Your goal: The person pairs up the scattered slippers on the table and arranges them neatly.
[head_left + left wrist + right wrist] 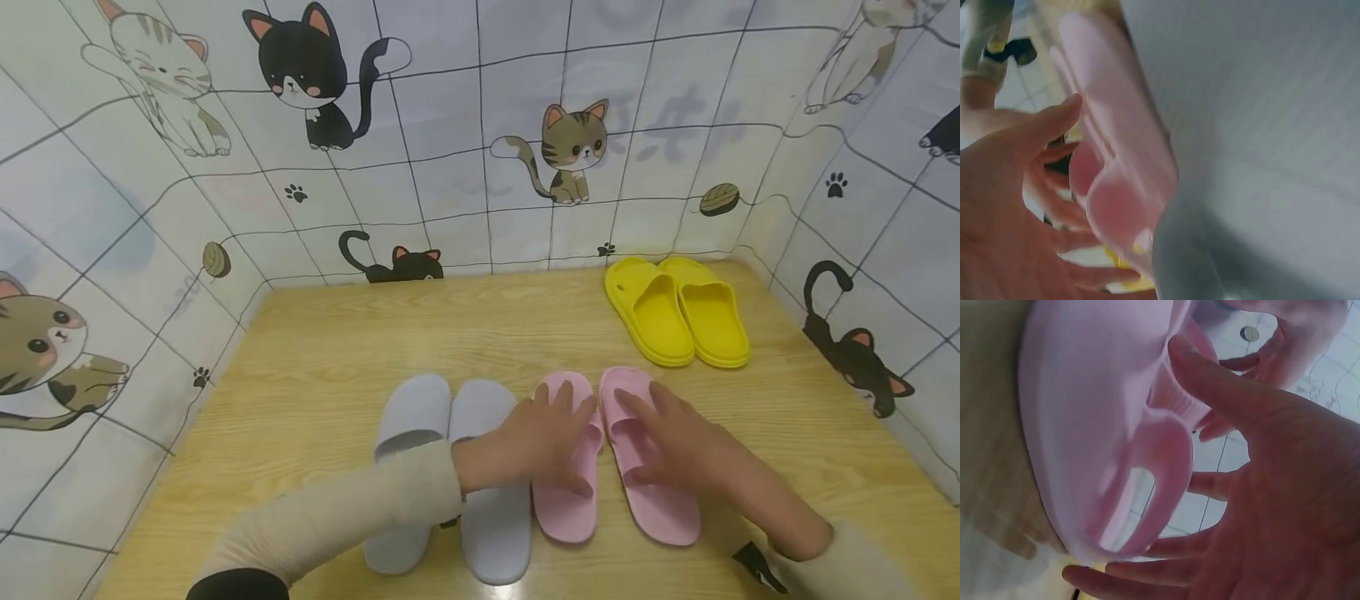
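A pair of pink slippers lies side by side, toes away from me, in the head view. Over the left pink slipper is my left hand, fingers spread and fairly straight. My right hand is spread over the right pink slipper in the same way. The left wrist view has the left thumb and fingers beside a pink slipper, not wrapped round it. In the right wrist view, fingers extend along the strap of a pink slipper; whether they touch it I cannot tell.
Two light grey slippers lie just left of the pink pair, partly under my left forearm. Yellow slippers sit at the back right of the wooden surface. Cat-patterned tiled walls enclose the back and both sides.
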